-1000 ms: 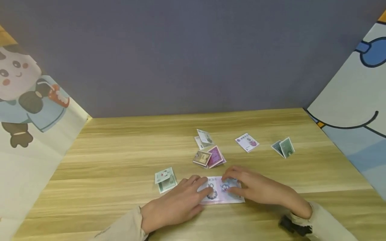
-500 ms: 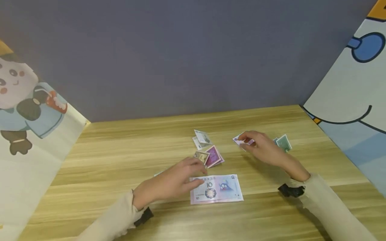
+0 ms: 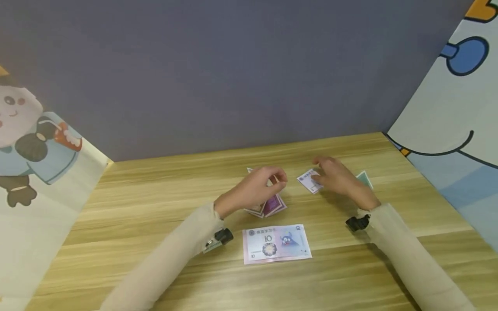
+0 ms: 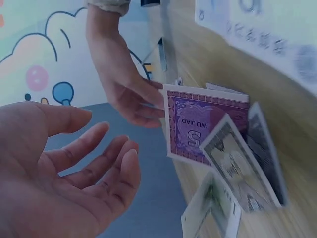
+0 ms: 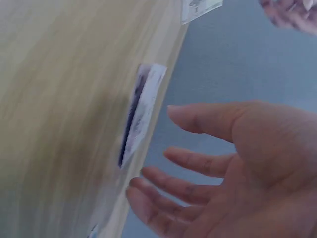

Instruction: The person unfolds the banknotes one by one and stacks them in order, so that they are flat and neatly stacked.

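My right hand [image 3: 337, 176] hovers beside a folded pale purple banknote [image 3: 307, 180]. In the right wrist view its relaxed fingers are apart from that banknote [image 5: 141, 116]. My left hand [image 3: 254, 188] is above a cluster of folded notes, fingers loosely bent and holding nothing. The left wrist view shows a purple 5 jiao note [image 4: 193, 126], a brown note [image 4: 240, 168] and a pale folded note [image 4: 210, 208] there, partly hidden from the head view. A 10 banknote [image 3: 277, 244] lies unfolded on the table nearer me.
A green folded note [image 3: 365, 179] is partly behind my right hand. Another greenish note [image 3: 213, 245] shows from under my left sleeve. A grey panel [image 3: 241, 77] stands at the back of the wooden table [image 3: 155, 185], with cartoon-printed walls on both sides.
Both hands have left the 10 banknote. The right went up to the folded pale purple note, touched it, and now is apart from it. The left moved up and right over the cluster.
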`<state>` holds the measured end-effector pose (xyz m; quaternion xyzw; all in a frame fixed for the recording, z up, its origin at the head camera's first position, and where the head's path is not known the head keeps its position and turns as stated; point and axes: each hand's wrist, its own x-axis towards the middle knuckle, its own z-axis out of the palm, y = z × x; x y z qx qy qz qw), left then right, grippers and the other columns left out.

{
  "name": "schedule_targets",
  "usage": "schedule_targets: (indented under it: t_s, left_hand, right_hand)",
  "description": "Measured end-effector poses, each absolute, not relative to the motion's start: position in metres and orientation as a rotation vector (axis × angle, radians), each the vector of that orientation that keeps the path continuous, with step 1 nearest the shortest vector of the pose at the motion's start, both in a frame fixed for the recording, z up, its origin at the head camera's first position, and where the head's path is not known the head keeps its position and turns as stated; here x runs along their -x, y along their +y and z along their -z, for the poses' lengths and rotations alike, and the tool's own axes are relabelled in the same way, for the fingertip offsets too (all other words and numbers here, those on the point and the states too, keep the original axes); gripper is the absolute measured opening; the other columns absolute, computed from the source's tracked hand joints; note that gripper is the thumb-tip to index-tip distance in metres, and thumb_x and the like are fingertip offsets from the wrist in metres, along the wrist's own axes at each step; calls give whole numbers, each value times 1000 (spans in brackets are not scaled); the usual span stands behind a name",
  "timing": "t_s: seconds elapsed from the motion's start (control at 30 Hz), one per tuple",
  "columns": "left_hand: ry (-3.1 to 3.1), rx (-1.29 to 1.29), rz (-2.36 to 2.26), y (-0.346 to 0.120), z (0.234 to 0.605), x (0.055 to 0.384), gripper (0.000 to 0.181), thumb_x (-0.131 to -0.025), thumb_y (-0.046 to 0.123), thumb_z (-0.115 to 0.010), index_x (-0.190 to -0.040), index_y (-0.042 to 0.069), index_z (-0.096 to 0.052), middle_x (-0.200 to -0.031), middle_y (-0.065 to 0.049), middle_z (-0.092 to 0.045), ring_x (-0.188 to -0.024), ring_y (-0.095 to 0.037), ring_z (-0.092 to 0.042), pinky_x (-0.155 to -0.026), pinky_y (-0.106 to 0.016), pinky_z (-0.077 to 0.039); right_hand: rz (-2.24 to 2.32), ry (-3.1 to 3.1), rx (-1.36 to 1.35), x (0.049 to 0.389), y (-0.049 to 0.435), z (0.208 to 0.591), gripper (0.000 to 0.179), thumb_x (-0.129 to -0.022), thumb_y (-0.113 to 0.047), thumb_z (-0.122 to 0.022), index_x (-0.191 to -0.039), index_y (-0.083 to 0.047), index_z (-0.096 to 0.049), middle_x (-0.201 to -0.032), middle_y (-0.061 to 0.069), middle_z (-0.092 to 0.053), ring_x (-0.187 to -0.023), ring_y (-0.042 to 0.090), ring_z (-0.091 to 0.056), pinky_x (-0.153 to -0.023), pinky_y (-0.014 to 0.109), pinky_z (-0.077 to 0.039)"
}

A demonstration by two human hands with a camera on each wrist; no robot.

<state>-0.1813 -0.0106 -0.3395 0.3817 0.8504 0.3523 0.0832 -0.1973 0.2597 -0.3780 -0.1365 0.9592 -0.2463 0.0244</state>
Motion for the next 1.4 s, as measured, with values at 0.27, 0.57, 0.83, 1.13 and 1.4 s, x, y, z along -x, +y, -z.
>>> schedule_targets:
  t_s: [0.27,0.57,0.83,1.13,1.4]
  left_hand:
    - [2593,-1037,-724,29,352,212,36,-98,21,-62,-129,2,-59,-130,-12,-61,-120,-25,-56,-103,-33,-46]
    - [2654,-998,-417,53,377,232,42,-96,27,-66,-130,5,-56,-129,-11,-58,-125,-28,-50,-108,-37,-40]
    - [2541,-1201,-578,50,385,244,20,-94,15,-69,-111,3,-68,-99,-7,-67,-102,-22,-57,-94,-29,-45]
    - [2351,-1135,-857,35,376,252,14,-95,9,-67,-85,4,-58,-77,-3,-53,-69,-12,-48,-61,-19,-40]
    - [2185,-1064,-1161,25,356,245,10,-97,5,-63,-90,-1,-58,-90,-20,-70,-83,-37,-67,-69,-37,-56]
  right_hand:
    - [642,2943,422,194,260,386,45,-94,-14,-66,-129,10,-51,-112,29,-56,-102,43,-53,-84,56,-47]
    - [803,2856,522,195,250,387,23,-89,-2,-70,-106,9,-60,-84,12,-62,-76,22,-55,-65,33,-46]
    - [882,2857,582,194,244,373,10,-91,-3,-68,-95,-2,-59,-72,5,-54,-61,16,-46,-54,29,-38]
    - [1023,2753,554,195,246,365,13,-93,-4,-68,-102,2,-60,-80,11,-65,-60,25,-62,-48,32,-53]
    - [1281,2631,542,175,246,338,14,-94,-10,-69,-99,-1,-58,-85,14,-65,-73,33,-65,-56,40,-58]
